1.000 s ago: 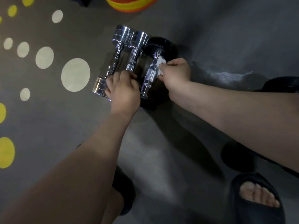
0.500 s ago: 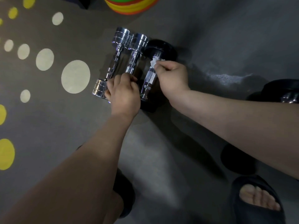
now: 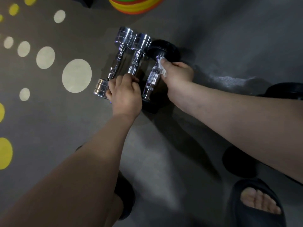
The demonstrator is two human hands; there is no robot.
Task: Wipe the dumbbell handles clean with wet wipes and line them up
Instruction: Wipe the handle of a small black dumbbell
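Nudged wipe (image 3: pixel 164 73) a bit down the handle (image 3: pixel 153 77) since a moment ago; right hand (image 3: pixel 179 74) pinching it against black dumbbell (image 3: pixel 164 48), left hand (image 3: pixel 124 94) curled round near end of middle dumbbell (image 3: pixel 142 41), both lying side by side on floor (image 3: pixel 229 38)

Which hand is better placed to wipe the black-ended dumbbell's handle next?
The right hand: it pinches the wet wipe against that handle. The left hand is busy gripping the middle chrome dumbbell.
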